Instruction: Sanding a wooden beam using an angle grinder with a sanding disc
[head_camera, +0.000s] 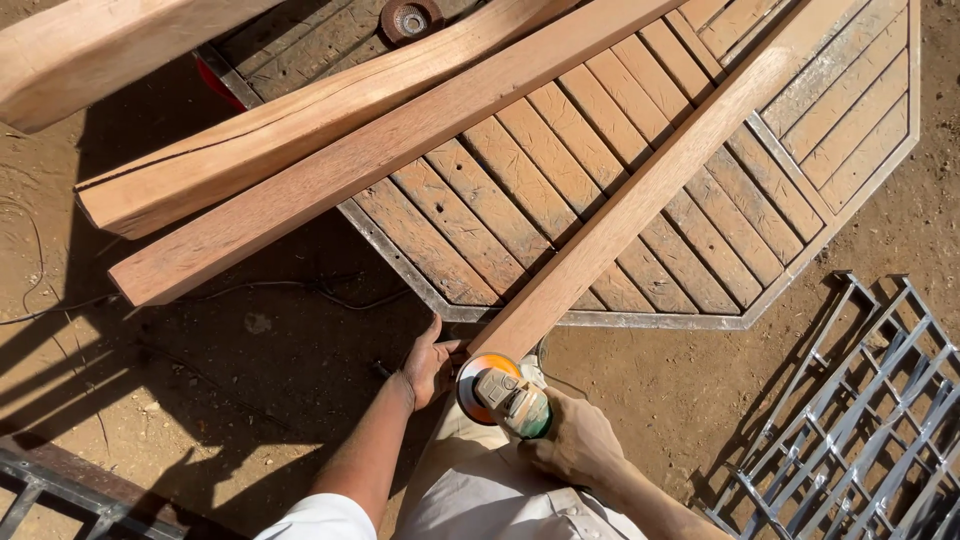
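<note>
A long wooden plank (640, 195) runs diagonally from the upper right down toward me, resting on a slatted wooden platform (560, 140). My left hand (430, 362) grips the near end of the plank from its left side. My right hand (570, 440) holds an angle grinder (510, 398) with a green body. Its orange sanding disc (482, 372) sits against the plank's near end.
Two more thick planks (330, 150) lie across the platform's left corner, and another beam (90, 45) crosses the top left. A grey metal grille (860, 420) lies on the dirt at right. A dark metal frame (60, 490) sits bottom left. Thin cables (300, 285) trail over the ground.
</note>
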